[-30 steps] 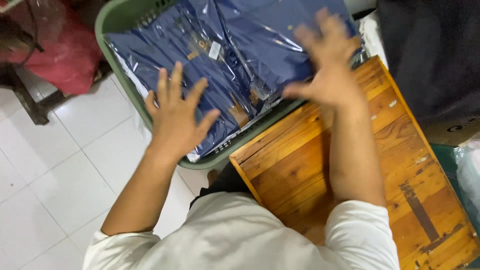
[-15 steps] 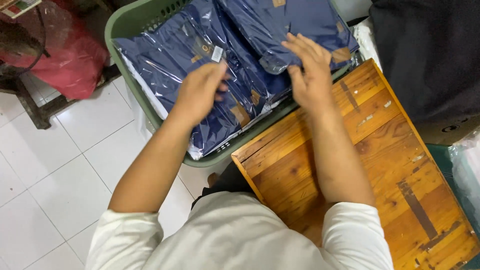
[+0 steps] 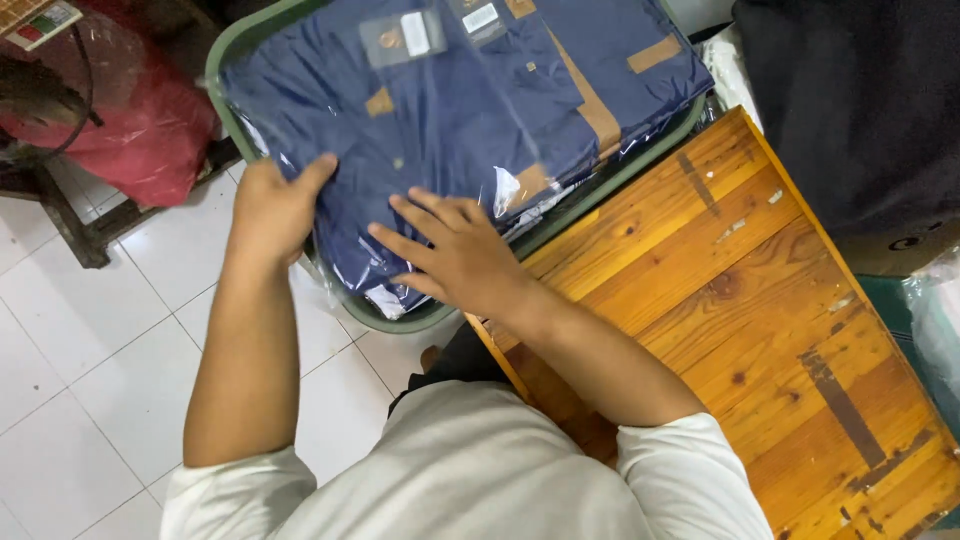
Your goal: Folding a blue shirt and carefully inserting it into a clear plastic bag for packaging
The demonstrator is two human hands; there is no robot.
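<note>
The scene is evenly lit by soft, fairly bright indoor light from above. Shadows are faint: a weak one lies on the white tiled floor [image 3: 90, 350] under the left forearm. The clear plastic over the navy packets [image 3: 450, 130] throws pale streaks of glare, strongest near its lower edge by the right hand [image 3: 455, 255]. The wooden table [image 3: 760, 330] shows sharp grain. The dark cloth [image 3: 850, 110] at the upper right corner loses detail. Focus is crisp, with slight softness at the frame's edges.
</note>
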